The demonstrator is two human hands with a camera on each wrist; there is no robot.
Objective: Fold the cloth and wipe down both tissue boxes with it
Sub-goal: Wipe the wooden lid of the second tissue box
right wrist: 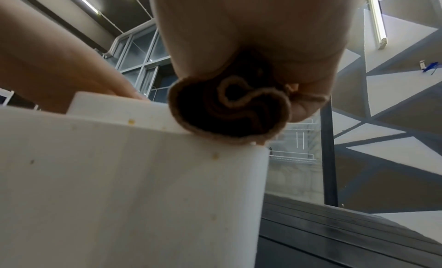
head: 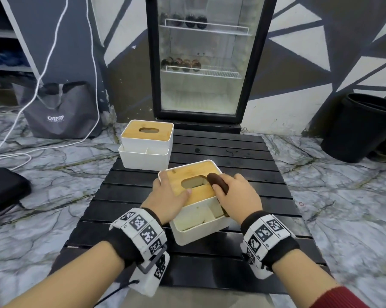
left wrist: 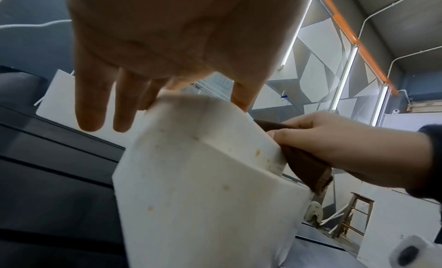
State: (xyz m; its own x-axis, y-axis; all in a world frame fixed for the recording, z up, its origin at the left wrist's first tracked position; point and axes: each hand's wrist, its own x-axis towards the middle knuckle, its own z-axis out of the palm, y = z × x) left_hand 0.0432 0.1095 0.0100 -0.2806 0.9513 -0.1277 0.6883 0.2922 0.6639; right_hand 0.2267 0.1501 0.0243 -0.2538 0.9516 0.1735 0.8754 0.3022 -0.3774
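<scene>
Near tissue box (head: pixel 196 210): white, bamboo lid with oval slot, lower centre of frame, turned at an angle. Brown cloth (head: pixel 218 182), rolled, lying against its right lid edge. Far tissue box (head: pixel 146 147): same type, squarer, upper left of the near one.

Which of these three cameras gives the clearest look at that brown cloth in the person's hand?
The right wrist view: the brown cloth fills the middle, its rolled folds seen end-on against the near tissue box. The head view shows only a dark end poking from the right hand. The left wrist view shows a strip along the box's side.
</scene>
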